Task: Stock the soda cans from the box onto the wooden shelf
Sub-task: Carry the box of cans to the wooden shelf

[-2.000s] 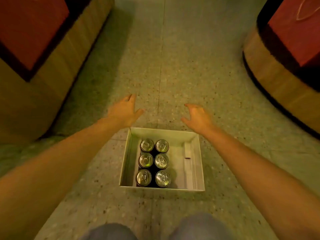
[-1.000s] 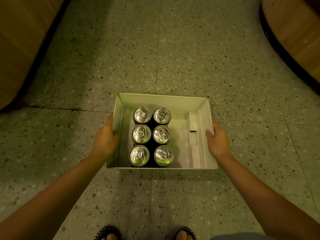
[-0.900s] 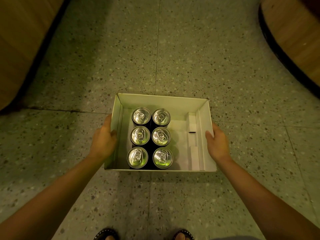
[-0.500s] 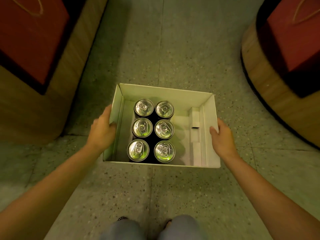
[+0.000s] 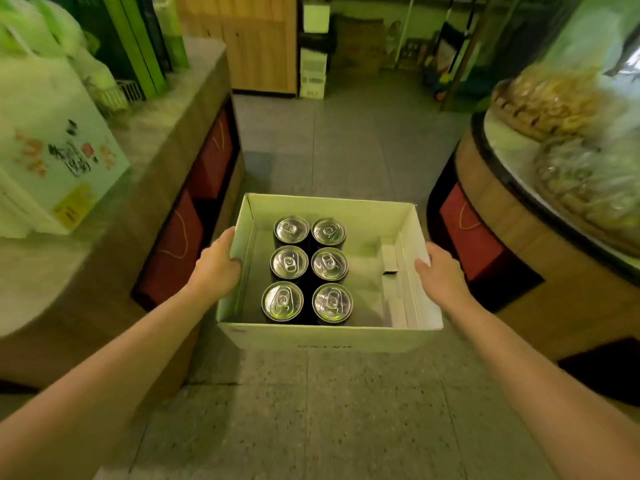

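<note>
A white open cardboard box (image 5: 325, 337) is held up above the floor in front of me. Several soda cans (image 5: 308, 268) with silver tops stand upright in two rows in its left half; the right half holds only a folded cardboard insert (image 5: 393, 271). My left hand (image 5: 216, 268) grips the box's left wall, thumb over the rim. My right hand (image 5: 441, 277) grips the right wall. No wooden shelf can be clearly told apart in this view.
A stone-topped counter (image 5: 162, 133) with red panels runs along the left, carrying a white printed bag (image 5: 52, 147). A round wooden display (image 5: 540, 237) with wrapped goods stands at the right. A speckled floor aisle (image 5: 346, 140) leads to wooden panelling (image 5: 259, 43) and stacked boxes (image 5: 313, 50).
Both hands took hold of the box on the floor and lifted it. My view has risen from the floor to the aisle, and the counters now show.
</note>
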Demonstrator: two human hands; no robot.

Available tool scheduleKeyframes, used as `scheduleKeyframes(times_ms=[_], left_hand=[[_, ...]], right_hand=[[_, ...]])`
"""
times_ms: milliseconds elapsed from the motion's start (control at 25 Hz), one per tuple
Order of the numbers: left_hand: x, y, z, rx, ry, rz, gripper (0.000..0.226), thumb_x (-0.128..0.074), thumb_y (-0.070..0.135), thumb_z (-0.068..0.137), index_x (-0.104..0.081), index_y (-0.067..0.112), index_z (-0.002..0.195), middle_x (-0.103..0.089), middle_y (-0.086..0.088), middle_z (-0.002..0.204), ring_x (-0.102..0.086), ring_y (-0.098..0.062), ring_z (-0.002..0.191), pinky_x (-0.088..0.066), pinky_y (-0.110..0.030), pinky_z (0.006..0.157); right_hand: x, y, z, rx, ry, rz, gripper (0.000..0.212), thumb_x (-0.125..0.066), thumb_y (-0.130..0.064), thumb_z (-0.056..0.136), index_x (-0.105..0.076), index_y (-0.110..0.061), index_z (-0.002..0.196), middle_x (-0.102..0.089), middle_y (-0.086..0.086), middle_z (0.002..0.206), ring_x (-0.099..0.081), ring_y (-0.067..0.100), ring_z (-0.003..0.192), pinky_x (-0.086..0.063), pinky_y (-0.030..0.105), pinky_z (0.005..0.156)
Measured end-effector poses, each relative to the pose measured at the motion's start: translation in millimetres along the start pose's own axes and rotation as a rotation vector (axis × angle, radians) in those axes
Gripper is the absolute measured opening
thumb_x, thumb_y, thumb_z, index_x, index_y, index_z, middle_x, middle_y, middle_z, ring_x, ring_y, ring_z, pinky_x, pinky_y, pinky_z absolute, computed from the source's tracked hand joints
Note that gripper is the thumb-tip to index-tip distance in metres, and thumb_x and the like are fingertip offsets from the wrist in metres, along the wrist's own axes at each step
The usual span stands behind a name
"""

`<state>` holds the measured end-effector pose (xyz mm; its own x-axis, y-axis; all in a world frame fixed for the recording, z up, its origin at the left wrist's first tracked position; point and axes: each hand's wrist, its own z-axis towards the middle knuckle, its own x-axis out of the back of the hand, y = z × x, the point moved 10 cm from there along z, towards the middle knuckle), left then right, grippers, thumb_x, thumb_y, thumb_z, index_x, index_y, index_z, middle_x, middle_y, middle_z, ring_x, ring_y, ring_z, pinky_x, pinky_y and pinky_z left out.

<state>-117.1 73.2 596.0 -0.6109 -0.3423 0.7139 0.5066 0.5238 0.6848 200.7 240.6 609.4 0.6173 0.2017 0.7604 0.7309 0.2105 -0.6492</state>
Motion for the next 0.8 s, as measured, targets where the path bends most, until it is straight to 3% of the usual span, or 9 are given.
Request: scheduleKeyframes(times_ms=[120, 240, 440, 640, 800], left_hand=[[57.5, 56.6, 12.1, -0.053, 0.027, 0.010, 0.058, -0.046, -0.006, 0.079, -0.043, 0.017, 0.133, -0.056, -0.015, 0.128, -0.050, -0.037, 0.118, -0.043, -0.045, 0.098], [91.7, 92.4, 32.9, -0.065, 0.014, -0.021, 0.052, -0.049, -0.003, 0.080, -0.047, 0.015, 0.130, -0.059, -0.015, 0.124, -0.053, -0.037, 0.114, -0.045, -0.044, 0.096], [121.8, 144.1, 85.8, -0.106, -0.009, -0.081, 0.042, -0.048, -0.004, 0.083, -0.052, 0.006, 0.123, -0.060, -0.020, 0.119, -0.057, -0.037, 0.108, -0.047, -0.039, 0.083], [125.8, 188.3, 174.4, -0.126, 0.021, -0.086, 0.044, -0.048, -0.005, 0.085, -0.049, 0.005, 0.128, -0.058, -0.021, 0.123, -0.056, -0.036, 0.110, -0.045, -0.038, 0.083], [119.1, 220.2, 272.5, -0.068, 0.064, -0.127, 0.044, -0.046, -0.004, 0.086, -0.047, 0.007, 0.129, -0.059, -0.020, 0.121, -0.055, -0.027, 0.093, -0.043, -0.035, 0.074]], right_hand=[[53.1, -57.1, 17.1, -0.003, 0.022, -0.049, 0.029, -0.041, -0.009, 0.090, -0.056, -0.011, 0.115, -0.063, 0.014, 0.113, -0.055, 0.029, 0.093, -0.039, 0.033, 0.075], [86.2, -97.0, 39.1, 0.013, 0.046, -0.103, 0.030, -0.043, -0.009, 0.089, -0.056, -0.007, 0.117, -0.062, 0.017, 0.115, -0.057, 0.035, 0.102, -0.041, 0.035, 0.078], [117.2, -134.5, 99.6, 0.002, 0.069, -0.120, 0.030, -0.044, -0.007, 0.088, -0.059, -0.006, 0.114, -0.063, 0.021, 0.112, -0.058, 0.038, 0.098, -0.047, 0.040, 0.081], [124.5, -155.6, 199.6, 0.017, 0.060, -0.128, 0.029, -0.043, -0.009, 0.091, -0.056, -0.004, 0.117, -0.062, 0.020, 0.113, -0.052, 0.025, 0.082, -0.040, 0.031, 0.070], [123.9, -173.7, 317.6, 0.073, 0.014, -0.122, 0.027, -0.041, -0.009, 0.092, -0.057, -0.003, 0.114, -0.062, 0.019, 0.112, -0.057, 0.030, 0.090, -0.042, 0.034, 0.073]])
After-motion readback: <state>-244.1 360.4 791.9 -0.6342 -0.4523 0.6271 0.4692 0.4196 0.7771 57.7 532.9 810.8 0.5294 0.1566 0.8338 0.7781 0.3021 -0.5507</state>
